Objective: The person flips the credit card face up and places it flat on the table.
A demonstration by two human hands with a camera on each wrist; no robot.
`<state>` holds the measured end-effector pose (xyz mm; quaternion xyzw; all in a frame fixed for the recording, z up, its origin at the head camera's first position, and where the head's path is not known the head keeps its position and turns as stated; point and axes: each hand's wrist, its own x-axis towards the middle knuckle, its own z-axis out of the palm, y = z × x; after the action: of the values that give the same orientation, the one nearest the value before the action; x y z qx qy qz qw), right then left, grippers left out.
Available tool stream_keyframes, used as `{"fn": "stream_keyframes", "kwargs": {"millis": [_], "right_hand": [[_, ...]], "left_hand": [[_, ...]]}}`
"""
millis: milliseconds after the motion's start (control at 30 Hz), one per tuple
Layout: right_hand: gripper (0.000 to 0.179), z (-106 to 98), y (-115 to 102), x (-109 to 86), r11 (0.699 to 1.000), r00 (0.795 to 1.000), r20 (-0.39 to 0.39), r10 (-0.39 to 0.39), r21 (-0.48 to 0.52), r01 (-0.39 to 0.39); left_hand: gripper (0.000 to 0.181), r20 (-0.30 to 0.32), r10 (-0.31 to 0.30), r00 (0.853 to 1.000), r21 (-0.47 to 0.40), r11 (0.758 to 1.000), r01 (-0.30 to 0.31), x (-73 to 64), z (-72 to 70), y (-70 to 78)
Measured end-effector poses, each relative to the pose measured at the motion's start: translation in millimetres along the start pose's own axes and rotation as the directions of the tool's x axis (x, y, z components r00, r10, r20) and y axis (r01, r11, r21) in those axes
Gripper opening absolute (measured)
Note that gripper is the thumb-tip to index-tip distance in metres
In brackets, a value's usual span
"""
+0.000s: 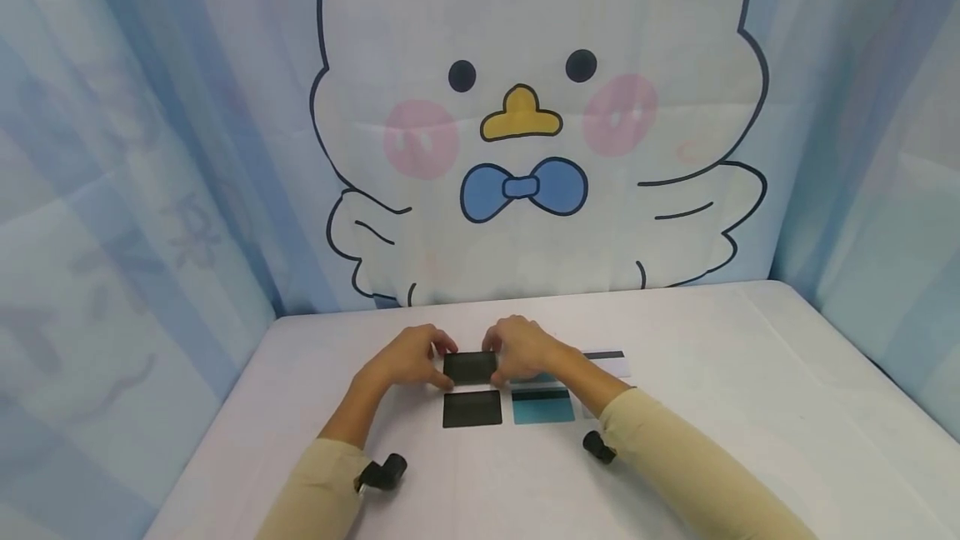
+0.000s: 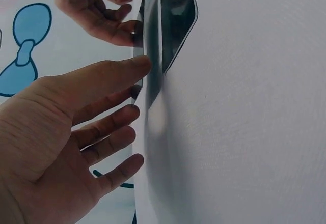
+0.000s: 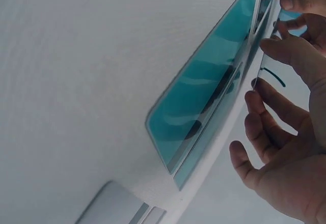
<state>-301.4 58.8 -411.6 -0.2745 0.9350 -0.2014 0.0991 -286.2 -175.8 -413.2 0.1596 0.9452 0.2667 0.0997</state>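
In the head view, my left hand pinches the left end of a black card between thumb and fingertips. At its right end my right hand grips the same card. The left wrist view shows the left hand's thumb and index finger at the card's edge, the other fingers spread loosely. Just in front lies a second black card, flat on the table. A teal card with a dark stripe is to its right. Behind that, another teal card is partly hidden by my right hand.
A white card with a dark stripe lies farther right, partly behind the right forearm. Another pale card barely shows beside that arm. All are on a white-covered table, with a printed curtain behind it.
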Motion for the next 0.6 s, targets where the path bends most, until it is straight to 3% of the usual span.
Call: {"fn": "stream_keyframes", "kwargs": {"millis": [233, 433, 600], "right_hand": [[0.047, -3.6, 2.4, -2.6, 1.000, 1.000, -0.018, -0.008, 0.013, 0.009], [0.046, -7.7, 3.9, -6.2, 0.999, 1.000, -0.023, -0.009, 0.038, 0.010], [0.046, -9.7, 5.1, -8.1, 0.998, 0.999, -0.024, -0.035, 0.054, 0.036]], "left_hand": [[0.051, -0.017, 0.030, 0.999, 0.024, 0.999, -0.030, 0.4, -1.8, -2.8], [0.049, -0.032, 0.057, 0.998, -0.024, 0.998, -0.058, 0.1, -4.7, -3.7], [0.048, -0.009, 0.080, 0.997, -0.043, 0.996, -0.080, 0.6, -7.4, -5.8]]}}
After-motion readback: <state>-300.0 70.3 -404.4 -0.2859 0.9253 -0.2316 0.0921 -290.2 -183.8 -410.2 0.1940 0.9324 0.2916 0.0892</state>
